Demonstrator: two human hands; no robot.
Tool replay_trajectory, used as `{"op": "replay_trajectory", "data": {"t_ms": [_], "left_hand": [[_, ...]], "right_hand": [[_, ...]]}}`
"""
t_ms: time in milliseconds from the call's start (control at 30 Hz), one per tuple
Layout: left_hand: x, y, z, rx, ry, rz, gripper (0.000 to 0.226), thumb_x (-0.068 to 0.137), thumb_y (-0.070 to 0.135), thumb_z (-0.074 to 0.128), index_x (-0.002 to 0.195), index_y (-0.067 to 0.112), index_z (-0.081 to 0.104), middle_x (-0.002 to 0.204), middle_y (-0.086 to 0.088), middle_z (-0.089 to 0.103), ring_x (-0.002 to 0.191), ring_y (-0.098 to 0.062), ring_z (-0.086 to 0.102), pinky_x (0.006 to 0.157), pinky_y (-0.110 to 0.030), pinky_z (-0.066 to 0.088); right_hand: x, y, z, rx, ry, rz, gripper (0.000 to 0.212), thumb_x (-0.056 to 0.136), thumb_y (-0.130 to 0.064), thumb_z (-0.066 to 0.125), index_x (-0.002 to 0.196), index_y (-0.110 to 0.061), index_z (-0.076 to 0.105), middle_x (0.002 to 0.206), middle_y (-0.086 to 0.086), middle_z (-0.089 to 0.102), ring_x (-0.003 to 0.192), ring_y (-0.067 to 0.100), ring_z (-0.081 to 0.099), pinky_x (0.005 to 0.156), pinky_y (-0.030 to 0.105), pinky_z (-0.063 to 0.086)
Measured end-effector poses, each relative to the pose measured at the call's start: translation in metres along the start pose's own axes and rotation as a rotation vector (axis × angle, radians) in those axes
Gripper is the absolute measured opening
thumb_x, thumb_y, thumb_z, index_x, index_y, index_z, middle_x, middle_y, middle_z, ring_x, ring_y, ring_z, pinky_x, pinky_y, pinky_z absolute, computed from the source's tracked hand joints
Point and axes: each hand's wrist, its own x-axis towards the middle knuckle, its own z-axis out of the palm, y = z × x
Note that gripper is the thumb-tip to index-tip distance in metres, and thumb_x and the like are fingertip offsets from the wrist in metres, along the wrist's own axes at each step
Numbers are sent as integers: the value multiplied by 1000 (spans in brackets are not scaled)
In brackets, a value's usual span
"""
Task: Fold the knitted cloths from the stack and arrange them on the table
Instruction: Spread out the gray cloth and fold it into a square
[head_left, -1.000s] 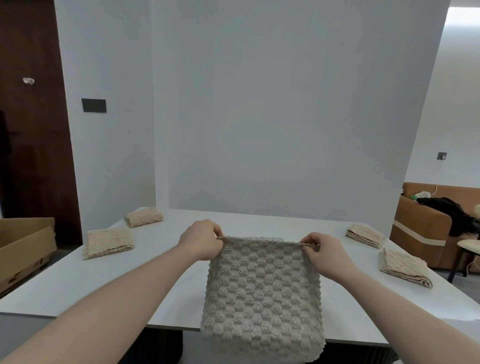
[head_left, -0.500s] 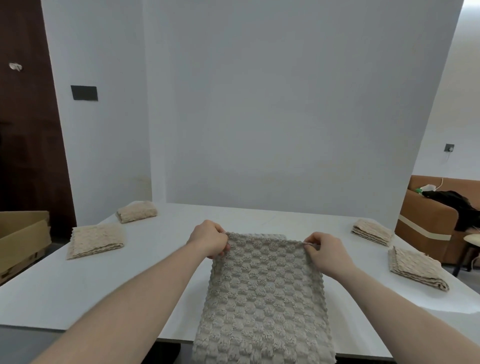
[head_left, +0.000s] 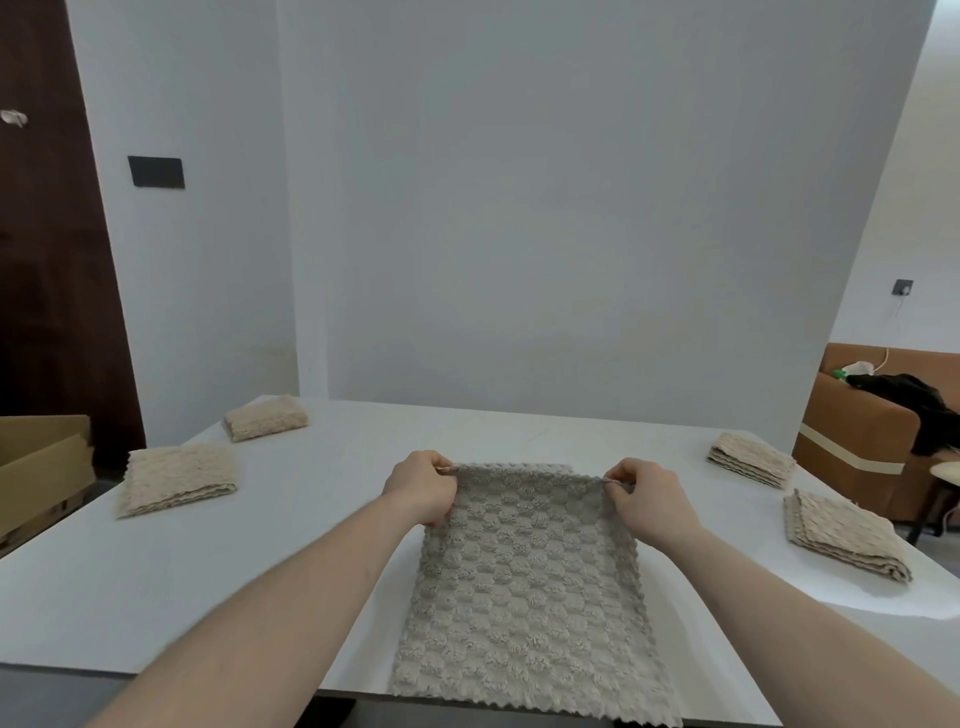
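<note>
A: On the white table (head_left: 156, 587)?
B: A bumpy beige knitted cloth (head_left: 524, 587), lying flat in the middle, near edge hanging just over the table's near side.

A: Held how?
B: Far left corner pinched tight by the left hand (head_left: 422, 488). Far right corner pinched tight by the right hand (head_left: 647, 496). Both corners lifted a tiny bit.

A: More cloths?
B: Four folded cloths. Far left, a small folded one (head_left: 266, 417). Nearer on the left, a bigger folded one (head_left: 176, 478). Far right, a folded one (head_left: 750, 459). Nearer on the right, another folded one (head_left: 844, 535). All well apart from the middle cloth.

A: Off the table?
B: A cardboard box (head_left: 41, 467) at left, a brown sofa (head_left: 857, 447) at right.
</note>
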Motion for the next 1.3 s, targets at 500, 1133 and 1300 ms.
{"op": "replay_trajectory", "data": {"t_ms": [500, 1133, 1300], "left_hand": [[-73, -20, -28, -71, -55, 95, 12, 91, 29, 65, 101, 23, 70, 97, -1, 75, 89, -20, 73, 67, -38, 62], [-149, -75, -18, 459, -173, 157, 17, 79, 50, 63, 88, 39, 72, 81, 17, 69, 79, 0, 64, 79, -28, 56], [-147, -52, -7, 542, -35, 277, 20, 81, 47, 55, 90, 36, 69, 83, 14, 63, 79, -4, 59, 70, -27, 49]], "right_hand": [[-68, 11, -20, 57, -5, -214, 14, 92, -23, 66, 83, -34, 70, 82, -20, 71, 88, -1, 66, 85, 32, 56], [-169, 38, -9, -101, -271, -260, 5, 84, -37, 65, 80, -39, 64, 84, -24, 65, 89, -6, 57, 80, 19, 45], [-164, 31, -7, 36, -166, -154, 10, 83, -42, 67, 76, -35, 70, 86, -25, 67, 90, -3, 62, 82, 21, 47]]}}
